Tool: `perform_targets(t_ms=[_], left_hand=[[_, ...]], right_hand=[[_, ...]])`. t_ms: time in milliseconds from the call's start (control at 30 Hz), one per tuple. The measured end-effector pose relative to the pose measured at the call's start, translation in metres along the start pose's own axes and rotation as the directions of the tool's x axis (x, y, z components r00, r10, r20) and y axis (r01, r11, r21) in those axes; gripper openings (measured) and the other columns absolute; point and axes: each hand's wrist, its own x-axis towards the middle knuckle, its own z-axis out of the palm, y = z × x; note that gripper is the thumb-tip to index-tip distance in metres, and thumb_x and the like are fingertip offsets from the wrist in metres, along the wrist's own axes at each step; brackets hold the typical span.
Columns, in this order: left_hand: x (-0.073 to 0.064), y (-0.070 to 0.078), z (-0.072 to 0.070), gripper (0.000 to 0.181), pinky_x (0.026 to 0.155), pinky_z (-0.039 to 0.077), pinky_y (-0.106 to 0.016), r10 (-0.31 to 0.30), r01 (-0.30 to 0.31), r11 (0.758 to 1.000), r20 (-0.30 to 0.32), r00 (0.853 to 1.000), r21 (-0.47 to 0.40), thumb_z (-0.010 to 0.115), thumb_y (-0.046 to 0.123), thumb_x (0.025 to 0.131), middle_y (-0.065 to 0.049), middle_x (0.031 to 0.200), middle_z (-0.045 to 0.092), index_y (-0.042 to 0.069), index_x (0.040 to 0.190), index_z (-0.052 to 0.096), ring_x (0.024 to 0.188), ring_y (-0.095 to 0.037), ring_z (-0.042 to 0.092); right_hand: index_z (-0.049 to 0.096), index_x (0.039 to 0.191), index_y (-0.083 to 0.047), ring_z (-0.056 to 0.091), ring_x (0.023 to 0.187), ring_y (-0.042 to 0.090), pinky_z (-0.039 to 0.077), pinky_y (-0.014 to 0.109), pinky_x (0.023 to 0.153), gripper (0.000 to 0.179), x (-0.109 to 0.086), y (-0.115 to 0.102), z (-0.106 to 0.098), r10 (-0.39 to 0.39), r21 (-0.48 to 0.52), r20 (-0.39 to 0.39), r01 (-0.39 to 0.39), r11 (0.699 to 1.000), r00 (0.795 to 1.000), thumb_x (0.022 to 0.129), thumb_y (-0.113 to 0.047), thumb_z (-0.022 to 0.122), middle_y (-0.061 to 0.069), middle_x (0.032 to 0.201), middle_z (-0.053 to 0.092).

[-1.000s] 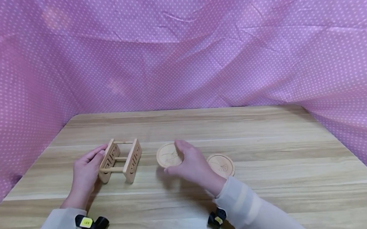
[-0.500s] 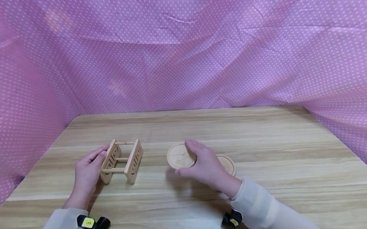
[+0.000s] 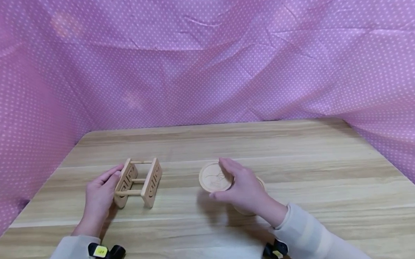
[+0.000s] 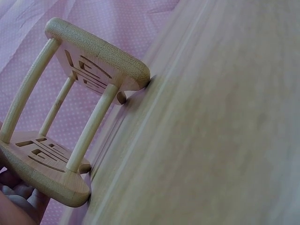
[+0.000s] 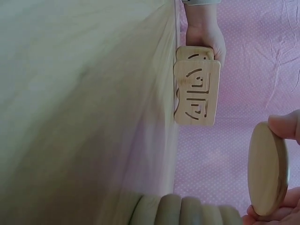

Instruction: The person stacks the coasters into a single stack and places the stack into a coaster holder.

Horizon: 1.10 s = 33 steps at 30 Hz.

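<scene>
My left hand grips the left side panel of a wooden coaster rack. The rack stands on the table and has two cut-out panels joined by round rods, seen closer in the left wrist view. Between thumb and fingers my right hand pinches a round wooden coaster with a carved leaf-like pattern. That coaster is held above the table, its plain underside showing in the right wrist view. Under the right hand is a stack of several coasters, mostly hidden by the hand in the head view.
The wood-grain table spreads around both hands. Pink dotted cloth hangs at the back and along both sides. A black wrist camera sits below the left hand, another below the right.
My right hand has moved to the right with the coaster, over the stack, which it now covers more. The left hand and the rack have hardly moved.
</scene>
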Motion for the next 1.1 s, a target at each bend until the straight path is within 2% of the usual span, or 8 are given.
perform_targets(t_ms=[267, 433, 700, 933, 1100], left_hand=[[0.000, -0.002, 0.001, 0.041, 0.074, 0.048, -0.010, 0.009, -0.009, 1.000, 0.004, 1.000, -0.026, 0.058, 0.037, 0.087, 0.003, 0.128, 0.053, 0.017, 0.122, 0.057, 0.103, -0.004, 0.055], [0.000, -0.001, 0.000, 0.041, 0.073, 0.049, -0.011, 0.008, -0.008, 0.999, 0.003, 1.000, -0.052, 0.060, 0.035, 0.086, 0.002, 0.128, 0.053, 0.016, 0.122, 0.057, 0.100, -0.003, 0.056], [-0.002, 0.000, 0.000, 0.042, 0.075, 0.048, -0.011, 0.014, -0.014, 0.999, 0.014, 1.000, -0.037, 0.059, 0.036, 0.086, 0.001, 0.130, 0.051, 0.016, 0.123, 0.056, 0.110, -0.011, 0.053], [-0.003, -0.001, 0.000, 0.043, 0.073, 0.049, -0.011, 0.001, 0.001, 0.999, 0.025, 1.000, -0.054, 0.059, 0.037, 0.086, 0.001, 0.130, 0.051, 0.017, 0.124, 0.056, 0.104, -0.005, 0.054], [-0.004, 0.001, 0.000, 0.043, 0.077, 0.049, -0.014, -0.011, 0.011, 0.999, 0.016, 1.000, -0.038, 0.057, 0.040, 0.086, -0.002, 0.133, 0.048, 0.019, 0.125, 0.055, 0.114, -0.017, 0.051]], right_hand=[[0.041, 0.133, 0.000, 0.040, 0.127, 0.028, 0.032, 0.040, 0.107, 0.090, -0.008, 0.013, -0.009, 0.025, 0.009, 0.018, -0.025, 1.000, 1.000, 0.058, -0.030, 0.082, 0.015, 0.138, 0.042], [0.040, 0.134, -0.001, 0.038, 0.128, 0.029, 0.031, 0.041, 0.106, 0.089, -0.013, 0.020, -0.015, 0.057, 0.027, 0.018, -0.058, 0.998, 0.998, 0.060, -0.027, 0.082, 0.016, 0.139, 0.040], [0.042, 0.133, 0.001, 0.041, 0.125, 0.030, 0.034, 0.041, 0.104, 0.088, -0.021, 0.031, -0.022, 0.062, 0.005, -0.013, -0.062, 0.998, 0.998, 0.059, -0.023, 0.082, 0.017, 0.137, 0.043], [0.043, 0.132, 0.002, 0.042, 0.124, 0.032, 0.035, 0.044, 0.103, 0.086, -0.026, 0.040, -0.028, 0.102, 0.000, -0.009, -0.102, 0.995, 0.995, 0.060, -0.025, 0.081, 0.019, 0.136, 0.043], [0.043, 0.131, 0.003, 0.042, 0.124, 0.033, 0.035, 0.045, 0.103, 0.087, -0.028, 0.046, -0.029, 0.102, -0.042, -0.022, -0.103, 0.994, 0.994, 0.059, -0.025, 0.082, 0.021, 0.135, 0.043]])
